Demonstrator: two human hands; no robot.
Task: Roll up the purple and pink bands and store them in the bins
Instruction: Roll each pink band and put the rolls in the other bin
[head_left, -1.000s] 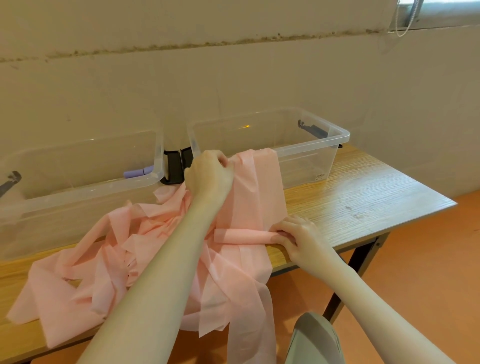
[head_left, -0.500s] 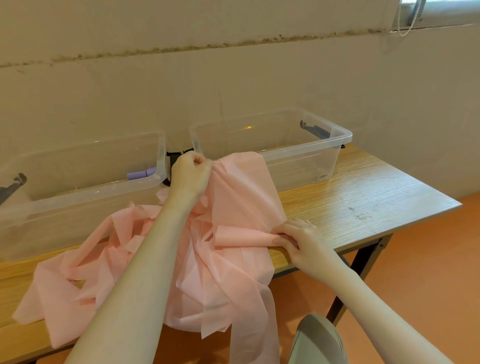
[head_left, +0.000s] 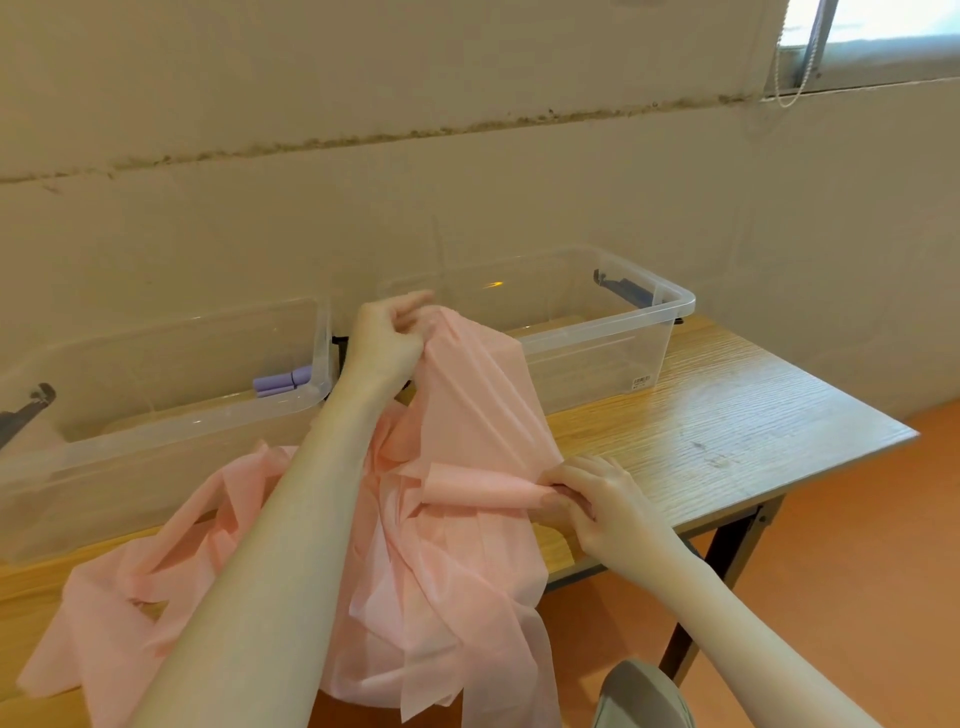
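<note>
Two bare forearms reached out from the bottom edge over a heap of pink bands (head_left: 447, 587), whose loose ends spilled off the near edge of the table (head_left: 727, 431) and hung toward the orange floor (head_left: 857, 571). Just beside the right forearm, at the bottom edge, sat a grey rounded object (head_left: 641, 696), too cropped to identify. The right hand (head_left: 608, 504) lay at the table's near edge, its fingers (head_left: 563, 501) curled and pinching the end of a small rolled section of pink band. From that roll one broad strip rose at a slant to the left hand (head_left: 387, 340), which was lifted above the table with its fingers closed round the gathered top of the strip. Behind the heap stood two clear plastic bins side by side against the wall: the left bin (head_left: 166, 415) held rolled purple bands (head_left: 283, 382) near its right end, while the right bin (head_left: 597, 338) showed only its dark handle clip. A window corner with a hanging cord (head_left: 802, 62) showed at the upper right.
</note>
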